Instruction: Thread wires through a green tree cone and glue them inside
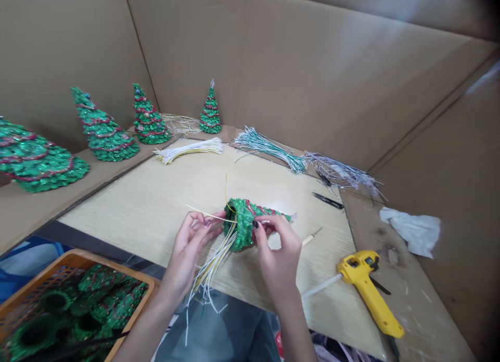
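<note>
As the left grip [191, 247] pinched the white wires [214, 259] at the green tree's [244, 221] open base, the right grip [275, 252] closed round its body, holding it steady.

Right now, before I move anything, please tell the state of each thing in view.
Left hand: holding wires at the tree's base.
Right hand: gripping the tree.
Green beaded tree: held sideways, wires trailing from its base.
Yellow glue gun: lying, not held.
Shelf trees: standing upright.
Orange basket: full of green trees.
</note>
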Motion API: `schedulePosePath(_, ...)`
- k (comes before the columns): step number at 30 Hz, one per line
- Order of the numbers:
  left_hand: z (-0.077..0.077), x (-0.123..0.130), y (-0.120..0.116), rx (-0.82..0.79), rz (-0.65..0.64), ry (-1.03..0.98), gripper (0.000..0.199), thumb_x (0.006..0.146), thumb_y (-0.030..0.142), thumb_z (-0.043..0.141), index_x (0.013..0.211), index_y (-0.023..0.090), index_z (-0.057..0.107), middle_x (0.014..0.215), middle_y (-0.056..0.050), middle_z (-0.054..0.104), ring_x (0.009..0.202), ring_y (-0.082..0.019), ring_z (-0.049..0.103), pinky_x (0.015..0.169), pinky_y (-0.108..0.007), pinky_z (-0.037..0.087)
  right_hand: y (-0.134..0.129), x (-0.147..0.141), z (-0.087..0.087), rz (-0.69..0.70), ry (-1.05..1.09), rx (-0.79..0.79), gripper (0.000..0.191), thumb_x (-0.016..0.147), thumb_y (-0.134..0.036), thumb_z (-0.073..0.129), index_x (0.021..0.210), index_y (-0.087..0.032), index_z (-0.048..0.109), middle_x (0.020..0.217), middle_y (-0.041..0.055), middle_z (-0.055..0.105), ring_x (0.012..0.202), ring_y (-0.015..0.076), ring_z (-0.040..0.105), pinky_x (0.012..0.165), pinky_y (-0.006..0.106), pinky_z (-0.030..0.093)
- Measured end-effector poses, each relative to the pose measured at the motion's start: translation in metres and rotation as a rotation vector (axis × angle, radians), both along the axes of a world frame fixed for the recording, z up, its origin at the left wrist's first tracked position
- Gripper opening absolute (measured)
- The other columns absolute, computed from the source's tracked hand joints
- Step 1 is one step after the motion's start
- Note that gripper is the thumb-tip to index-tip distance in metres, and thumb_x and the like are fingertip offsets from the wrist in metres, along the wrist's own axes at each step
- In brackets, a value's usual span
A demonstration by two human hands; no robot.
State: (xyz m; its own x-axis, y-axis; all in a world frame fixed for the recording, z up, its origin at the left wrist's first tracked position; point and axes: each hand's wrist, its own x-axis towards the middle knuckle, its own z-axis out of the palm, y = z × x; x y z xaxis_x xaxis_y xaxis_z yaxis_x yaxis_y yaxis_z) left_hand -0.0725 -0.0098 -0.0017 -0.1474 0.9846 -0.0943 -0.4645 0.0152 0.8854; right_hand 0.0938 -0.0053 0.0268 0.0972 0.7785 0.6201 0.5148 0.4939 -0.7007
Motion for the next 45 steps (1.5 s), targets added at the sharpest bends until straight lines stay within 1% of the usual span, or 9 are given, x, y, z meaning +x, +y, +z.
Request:
schedulePosePath(5, 0.001, 0.006, 0.002, -0.002, 0.108, -0.084, 0.039, 0.077, 0.03, 0.08, 0.094, 0.023, 0.046, 0.097, -0.005, 0.078, 0.096, -0.018, 0.073, 0.083, -0.027, 0.057, -0.007, 0.005, -0.004, -0.028, 0.265, -0.108, 0.011, 0.095, -0.022, 0.057, 0.091, -0.022, 0.066, 0.078, -0.0023, 0.067, 0.07, 0.0129, 0.064, 0.065, 0.024, 0.05)
schedulePosePath(8, -0.001, 0.008, 0.002, -0.028, 0.065, -0.091, 0.047, 0.076, 0.032, 0.081, 0.11, 0.022, 0.051, 0.101, -0.007, 0.078, 0.091, -0.018, 0.073, 0.08, -0.027, 0.057, -0.006, 0.006, -0.004, -0.042, 0.297, -0.119, 0.013, 0.095, -0.025, 0.059, 0.086, -0.021, 0.066, 0.075, -0.0028, 0.066, 0.069, 0.0127, 0.062, 0.064, 0.025, 0.049)
schedulePosePath(10, -0.003, 0.009, 0.003, -0.028, -0.001, -0.009, 0.044, 0.078, 0.034, 0.08, 0.113, 0.019, 0.058, 0.104, -0.008, 0.077, 0.092, -0.018, 0.072, 0.079, -0.025, 0.056, -0.004, 0.004, -0.003, -0.03, 0.25, -0.066, 0.013, 0.095, -0.022, 0.059, 0.085, -0.021, 0.067, 0.076, -0.0021, 0.066, 0.071, 0.0132, 0.061, 0.068, 0.026, 0.048)
schedulePosePath(13, -0.007, 0.011, 0.006, 0.03, -0.06, 0.159, 0.029, 0.079, 0.036, 0.077, 0.099, 0.016, 0.071, 0.103, -0.006, 0.075, 0.093, -0.016, 0.069, 0.079, -0.02, 0.054, -0.001, -0.002, -0.002, -0.009, 0.071, 0.017, 0.015, 0.093, -0.016, 0.059, 0.083, -0.02, 0.068, 0.078, 0.0002, 0.066, 0.077, 0.0153, 0.059, 0.072, 0.029, 0.047)
schedulePosePath(16, -0.007, 0.012, 0.011, 0.072, -0.058, 0.27, 0.024, 0.08, 0.037, 0.075, 0.092, 0.017, 0.076, 0.096, -0.005, 0.075, 0.087, -0.015, 0.067, 0.076, -0.019, 0.052, -0.001, -0.005, -0.004, -0.03, -0.04, 0.035, 0.015, 0.093, -0.013, 0.058, 0.087, -0.02, 0.071, 0.083, 0.0027, 0.065, 0.081, 0.0173, 0.058, 0.074, 0.031, 0.046)
schedulePosePath(21, -0.004, 0.011, 0.014, 0.055, 0.017, 0.373, 0.022, 0.079, 0.037, 0.074, 0.084, 0.016, 0.076, 0.08, -0.003, 0.072, 0.066, -0.012, 0.061, 0.059, -0.019, 0.047, -0.006, 0.001, -0.008, -0.048, 0.018, 0.032, 0.015, 0.094, -0.012, 0.055, 0.095, -0.02, 0.068, 0.086, 0.0019, 0.066, 0.082, 0.0166, 0.06, 0.076, 0.031, 0.047)
schedulePosePath(26, -0.002, 0.01, 0.009, 0.067, 0.027, 0.343, 0.015, 0.079, 0.032, 0.073, 0.08, 0.017, 0.075, 0.077, -0.001, 0.07, 0.065, -0.011, 0.059, 0.058, -0.017, 0.045, -0.003, 0.007, -0.003, -0.011, 0.008, -0.035, 0.013, 0.094, -0.013, 0.056, 0.089, -0.021, 0.065, 0.083, 0.0005, 0.064, 0.081, 0.0165, 0.058, 0.075, 0.031, 0.045)
schedulePosePath(32, 0.002, 0.018, 0.016, 0.054, -0.083, 0.27, 0.02, 0.077, 0.036, 0.075, 0.079, 0.016, 0.073, 0.072, 0.0, 0.068, 0.063, -0.011, 0.059, 0.058, -0.017, 0.045, 0.0, 0.007, 0.01, -0.007, -0.09, -0.107, 0.013, 0.094, -0.014, 0.055, 0.084, -0.02, 0.061, 0.08, -0.0001, 0.061, 0.078, 0.0165, 0.054, 0.074, 0.03, 0.042)
schedulePosePath(45, -0.003, 0.061, -0.013, 0.165, 0.047, 0.443, 0.02, 0.084, 0.033, 0.061, 0.079, 0.016, 0.07, 0.076, -0.004, 0.07, 0.069, -0.017, 0.064, 0.061, -0.023, 0.048, -0.01, 0.043, 0.028, -0.01, -0.526, -0.194, 0.012, 0.092, -0.013, 0.053, 0.084, -0.02, 0.059, 0.083, 0.0013, 0.065, 0.081, 0.0177, 0.058, 0.073, 0.029, 0.044)
